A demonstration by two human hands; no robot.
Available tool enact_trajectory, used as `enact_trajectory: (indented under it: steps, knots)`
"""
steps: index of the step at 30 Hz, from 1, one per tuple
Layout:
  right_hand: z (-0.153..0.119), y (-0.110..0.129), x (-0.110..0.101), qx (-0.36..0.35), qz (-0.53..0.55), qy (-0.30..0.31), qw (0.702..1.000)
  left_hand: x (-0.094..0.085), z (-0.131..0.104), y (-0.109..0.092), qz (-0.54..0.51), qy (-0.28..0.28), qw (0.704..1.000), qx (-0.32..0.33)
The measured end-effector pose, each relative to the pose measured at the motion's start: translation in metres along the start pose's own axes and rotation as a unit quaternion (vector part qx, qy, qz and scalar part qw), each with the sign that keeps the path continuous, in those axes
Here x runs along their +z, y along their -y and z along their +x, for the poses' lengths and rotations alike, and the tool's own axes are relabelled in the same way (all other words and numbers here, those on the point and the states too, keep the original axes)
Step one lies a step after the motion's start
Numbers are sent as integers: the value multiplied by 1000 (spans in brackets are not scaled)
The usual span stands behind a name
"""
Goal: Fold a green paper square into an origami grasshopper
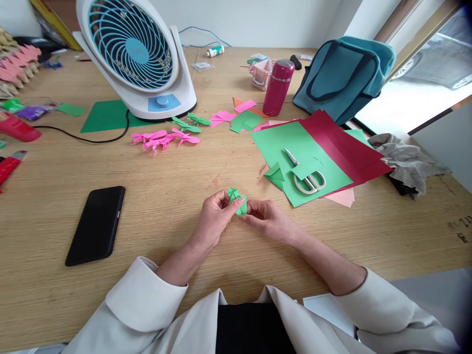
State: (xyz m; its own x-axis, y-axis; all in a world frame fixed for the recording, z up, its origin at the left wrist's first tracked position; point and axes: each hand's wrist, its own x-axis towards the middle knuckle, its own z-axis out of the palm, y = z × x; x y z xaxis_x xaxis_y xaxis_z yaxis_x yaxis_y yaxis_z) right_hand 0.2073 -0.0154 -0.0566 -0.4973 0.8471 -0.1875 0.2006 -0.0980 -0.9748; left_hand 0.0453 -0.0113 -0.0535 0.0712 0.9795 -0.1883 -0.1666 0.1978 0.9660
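A small piece of folded green paper (242, 208) is held up just above the table in front of me. My left hand (216, 216) pinches it from the left, thumb pressed over its front. At its lower right edge, the fingers and thumb of my right hand (267, 219) are closed on the same paper. To the right, scissors (309, 184) with white handles lie on a stack of green sheets (291, 137), a small green slip partly covering them. A folded green triangle (275, 174) rests at the stack's left edge.
Pink folded paper figures (162, 140) and green ones (188, 123) lie before a white fan (136, 54). A black phone (96, 223) is at left. Behind the red sheets (342, 147) are a magenta flask (278, 88) and a teal bag (342, 76).
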Motion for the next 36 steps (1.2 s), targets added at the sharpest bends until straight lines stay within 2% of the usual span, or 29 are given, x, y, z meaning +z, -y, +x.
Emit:
enact_trajectory:
  steps: [6,13,20,28,36]
  knots:
    - [-1,0,-3,0,-13,2,1000,-2,0,0,30,27,999,-10]
    - [1,-2,-6,-6,6,0,1000,-7,3,3,31,-14,999,-1]
    - [1,-1,0,10,28,-12,999,-8,3,12,69,-20,997,41]
    - [2,-1,-2,13,36,-7,999,-3,0,4,-13,-12,1000,-21]
    - [1,-9,0,-21,39,-47,998,-7,1,4,0,40,998,-55]
